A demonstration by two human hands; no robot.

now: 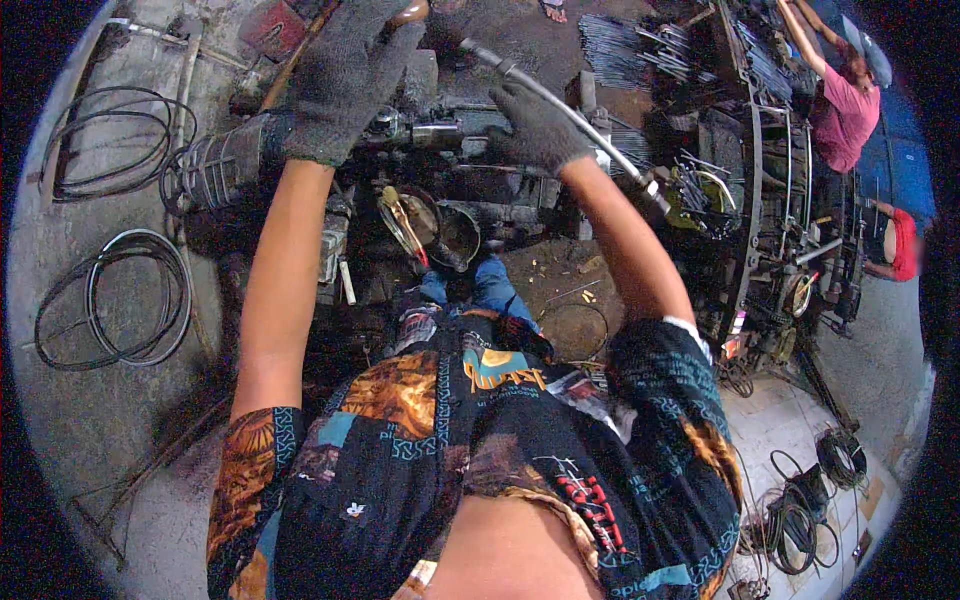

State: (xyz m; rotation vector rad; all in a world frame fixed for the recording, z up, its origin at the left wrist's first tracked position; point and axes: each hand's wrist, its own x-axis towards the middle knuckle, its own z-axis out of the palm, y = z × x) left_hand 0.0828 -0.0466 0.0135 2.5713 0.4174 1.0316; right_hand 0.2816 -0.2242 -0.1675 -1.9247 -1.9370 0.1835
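Both my hands wear dark grey work gloves over a greasy machine [440, 135] with a bright metal cylinder at its middle. My right hand [540, 125] is closed on a long, thin metal rod [610, 150], which slants from the upper middle down to the right. My left hand [345, 85] reaches over the machine's left part, beside a brown rounded knob [408, 13]. Its fingertips run into the dark upper edge, so their grip is unclear. Below the machine hang two round pans [458, 238], and a brush-like tool [402, 220] lies across one.
A ribbed motor housing [225, 165] sits left of the machine, near coiled cables [120, 300] on the floor. Bundles of metal rods [612, 55] lie at the upper right beside a metal rack [755, 160]. Another person in a pink shirt [845, 120] stands beyond it.
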